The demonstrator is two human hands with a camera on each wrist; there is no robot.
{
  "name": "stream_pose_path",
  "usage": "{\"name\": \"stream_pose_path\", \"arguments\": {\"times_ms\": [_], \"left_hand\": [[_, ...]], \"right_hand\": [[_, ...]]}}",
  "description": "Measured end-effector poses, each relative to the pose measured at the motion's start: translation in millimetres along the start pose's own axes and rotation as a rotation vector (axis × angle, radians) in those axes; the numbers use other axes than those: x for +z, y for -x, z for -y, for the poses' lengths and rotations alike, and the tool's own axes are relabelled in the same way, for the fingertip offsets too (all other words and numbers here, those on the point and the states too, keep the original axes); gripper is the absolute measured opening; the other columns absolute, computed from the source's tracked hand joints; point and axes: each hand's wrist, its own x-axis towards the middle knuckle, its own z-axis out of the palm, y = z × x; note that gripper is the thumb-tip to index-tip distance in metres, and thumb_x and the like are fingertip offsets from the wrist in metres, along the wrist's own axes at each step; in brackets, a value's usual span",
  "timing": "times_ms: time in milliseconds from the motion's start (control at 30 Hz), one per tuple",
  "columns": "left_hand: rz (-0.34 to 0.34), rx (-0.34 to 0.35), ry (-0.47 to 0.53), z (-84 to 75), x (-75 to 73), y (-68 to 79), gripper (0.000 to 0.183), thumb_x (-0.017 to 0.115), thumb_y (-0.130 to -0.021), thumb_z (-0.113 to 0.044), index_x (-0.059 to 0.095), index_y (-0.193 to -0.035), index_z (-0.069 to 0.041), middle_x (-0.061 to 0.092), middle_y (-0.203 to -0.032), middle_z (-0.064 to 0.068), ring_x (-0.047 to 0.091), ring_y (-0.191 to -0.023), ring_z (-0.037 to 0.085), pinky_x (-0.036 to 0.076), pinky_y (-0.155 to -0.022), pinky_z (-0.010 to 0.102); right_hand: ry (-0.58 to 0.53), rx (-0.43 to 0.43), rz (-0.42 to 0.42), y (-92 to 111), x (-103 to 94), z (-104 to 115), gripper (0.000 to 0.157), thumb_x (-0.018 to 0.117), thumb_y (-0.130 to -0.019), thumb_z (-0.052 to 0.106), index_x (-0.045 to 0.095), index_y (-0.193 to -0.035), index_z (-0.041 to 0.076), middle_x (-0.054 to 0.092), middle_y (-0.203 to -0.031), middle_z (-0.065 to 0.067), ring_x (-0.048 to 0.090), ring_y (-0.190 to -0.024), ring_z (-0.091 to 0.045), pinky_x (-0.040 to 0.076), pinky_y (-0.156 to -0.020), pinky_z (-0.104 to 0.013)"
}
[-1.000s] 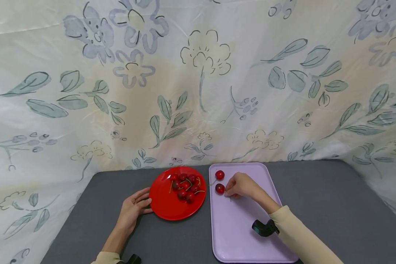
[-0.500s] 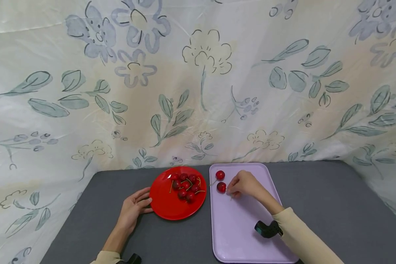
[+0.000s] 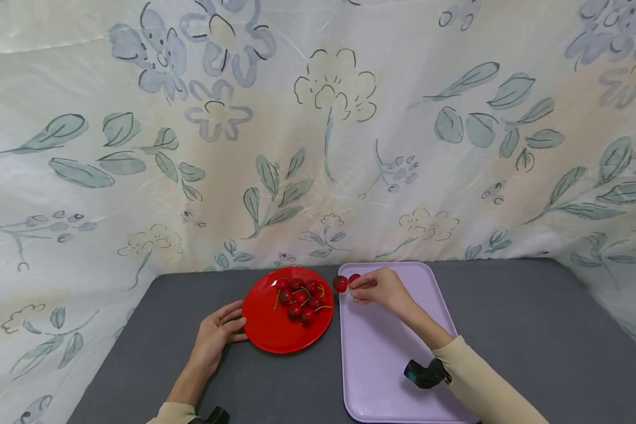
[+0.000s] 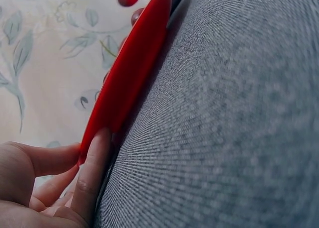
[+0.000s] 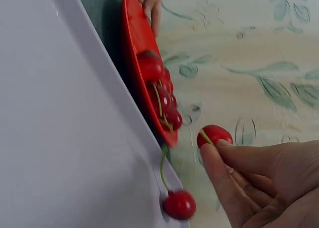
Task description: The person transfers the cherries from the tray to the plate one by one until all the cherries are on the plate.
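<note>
My right hand [image 3: 383,290] pinches a cherry [image 5: 218,134] by its green stem between thumb and fingertip, held up over the left edge of the lilac tray [image 3: 387,365]. Another cherry [image 5: 180,205] lies in the tray near that edge, its stem pointing toward the plate in the right wrist view; in the head view it is partly hidden. Several cherries [image 3: 300,298] with stems are gathered on the red plate [image 3: 267,333]. At the plate's left rim, my left hand [image 3: 216,331] grips the edge, thumb at the rim and a finger [image 4: 94,163] against the underside.
Plate and tray stand side by side on a dark grey tabletop [image 3: 519,330], with a narrow gap between them. A pale floral cloth [image 3: 318,147] hangs behind the far edge. Each wrist wears a black camera, such as the right one [image 3: 425,373].
My right hand has lifted the cherry from the tray and moved it up and left toward the plate. The left hand stays at the plate's rim.
</note>
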Motion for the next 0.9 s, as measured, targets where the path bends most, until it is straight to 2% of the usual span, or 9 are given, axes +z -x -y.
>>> {"name": "stream_pose_path", "arguments": {"times_ms": [200,367,600,900], "left_hand": [[0.002,0.003,-0.003,1.5,1.2,-0.9,0.046,0.059,-0.096,-0.002,0.049,-0.141,-0.002,0.054,-0.135,0.021,0.068,-0.091,0.013,0.06,-0.076,0.033],[-0.006,-0.001,-0.008,0.4,0.4,-0.6,0.046,0.059,-0.096,-0.003,0.048,-0.141,-0.002,0.054,-0.136,0.022,0.068,-0.091,0.013,0.06,-0.076,0.033],[0.002,0.008,-0.013,1.3,-1.3,0.3,0.046,0.058,-0.096,-0.002,0.048,-0.141,-0.001,0.054,-0.136,0.022,0.068,-0.091,0.013,0.06,-0.076,0.033],[-0.001,0.01,-0.003,1.9,-0.9,-0.5,0.046,0.058,-0.096,-0.001,0.049,-0.141,-0.001,0.055,-0.134,0.022,0.069,-0.09,0.014,0.06,-0.076,0.033]], "right_hand": [[-0.047,-0.059,0.035,0.9,16.8,6.4,0.016,0.074,-0.084,-0.001,0.073,-0.097,-0.01,0.072,-0.091,-0.017,0.072,-0.073,-0.022,0.06,-0.067,-0.032],[-0.047,-0.062,0.047,-0.2,35.7,12.1,0.013,0.075,-0.083,0.0,0.075,-0.094,-0.007,0.072,-0.09,-0.014,0.072,-0.072,-0.023,0.06,-0.066,-0.031],[-0.042,-0.078,0.107,-0.8,61.5,18.3,0.013,0.076,-0.083,0.002,0.076,-0.094,-0.004,0.073,-0.085,-0.011,0.072,-0.07,-0.02,0.06,-0.066,-0.028],[-0.076,-0.095,0.155,-3.6,87.5,31.0,0.013,0.075,-0.084,0.003,0.076,-0.096,-0.004,0.074,-0.087,-0.012,0.072,-0.072,-0.02,0.06,-0.068,-0.028]]}}
